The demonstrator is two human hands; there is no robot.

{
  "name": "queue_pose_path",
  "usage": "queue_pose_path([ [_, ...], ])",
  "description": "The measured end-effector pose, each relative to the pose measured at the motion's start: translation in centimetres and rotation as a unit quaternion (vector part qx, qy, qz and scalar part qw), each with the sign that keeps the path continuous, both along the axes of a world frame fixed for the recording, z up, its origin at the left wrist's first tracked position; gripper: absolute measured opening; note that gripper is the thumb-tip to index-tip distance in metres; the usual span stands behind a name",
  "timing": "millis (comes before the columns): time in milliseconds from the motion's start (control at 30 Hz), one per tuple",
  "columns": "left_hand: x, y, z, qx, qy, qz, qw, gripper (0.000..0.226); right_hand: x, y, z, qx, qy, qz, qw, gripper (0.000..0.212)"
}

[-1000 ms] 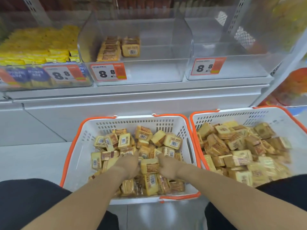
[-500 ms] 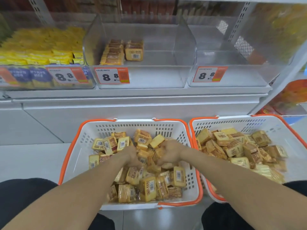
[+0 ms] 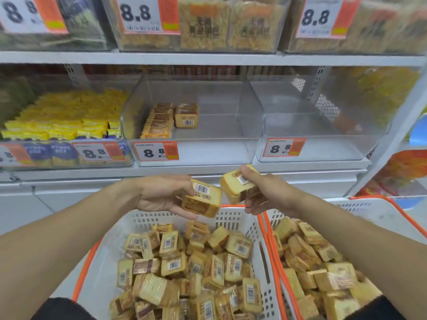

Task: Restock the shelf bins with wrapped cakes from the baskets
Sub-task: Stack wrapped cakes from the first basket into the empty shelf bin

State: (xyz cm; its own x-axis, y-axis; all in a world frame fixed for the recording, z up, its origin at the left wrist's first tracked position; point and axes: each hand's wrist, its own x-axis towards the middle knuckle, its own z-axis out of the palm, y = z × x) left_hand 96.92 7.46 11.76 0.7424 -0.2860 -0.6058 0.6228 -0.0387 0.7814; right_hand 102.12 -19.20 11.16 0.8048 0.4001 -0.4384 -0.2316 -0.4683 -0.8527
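Note:
My left hand [image 3: 161, 195] grips a small stack of wrapped cakes [image 3: 201, 200] above the left white basket [image 3: 235, 219]. My right hand [image 3: 265, 195] holds another wrapped cake stack [image 3: 234, 183] just beside it. Both hands hover below the middle clear shelf bin [image 3: 221, 125], which has a few cakes [image 3: 168, 120] at its back left. The bin to its right [image 3: 323, 135] holds nothing. Both baskets contain several loose wrapped cakes [image 3: 196, 269], with the right basket [image 3: 374, 211] at the frame's right.
A bin of yellow packets [image 3: 67, 118] fills the left of the same shelf. Price tags reading 8.8 [image 3: 157, 151] front each bin. An upper shelf [image 3: 208, 58] carries more packaged goods. A grey upright [image 3: 397, 132] stands at the right.
Both hands have lifted out of the left basket, each with cakes, and risen toward the shelf. The camera has tilted upward, showing the upper shelf.

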Motion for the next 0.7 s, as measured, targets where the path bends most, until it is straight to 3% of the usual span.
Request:
queue_pose_path([
  [100,-0.4,-0.1,-0.8,-0.043,-0.018,0.053,0.997,0.046,0.0,0.0,-0.5,0.068,0.025,-0.006,0.997,0.065],
  [267,0.4,-0.8,-1.3,-0.065,-0.065,0.116,0.989,0.018,0.3,0.3,-0.8,0.132,0.012,-0.046,0.99,0.074],
  [500,1.2,-1.3,-1.7,-0.119,-0.104,0.165,0.973,0.029,0.8,0.8,-1.1,0.161,-0.011,-0.068,0.985,0.08],
  [600,1.3,-1.8,-2.1,-0.111,-0.102,0.163,0.975,0.029,1.1,0.9,-1.3,0.16,-0.036,-0.08,0.983,0.076],
  [700,1.4,-2.0,-2.4,-0.038,-0.102,0.12,0.987,0.028,1.2,1.1,-1.3,0.173,-0.055,-0.105,0.978,0.062],
])
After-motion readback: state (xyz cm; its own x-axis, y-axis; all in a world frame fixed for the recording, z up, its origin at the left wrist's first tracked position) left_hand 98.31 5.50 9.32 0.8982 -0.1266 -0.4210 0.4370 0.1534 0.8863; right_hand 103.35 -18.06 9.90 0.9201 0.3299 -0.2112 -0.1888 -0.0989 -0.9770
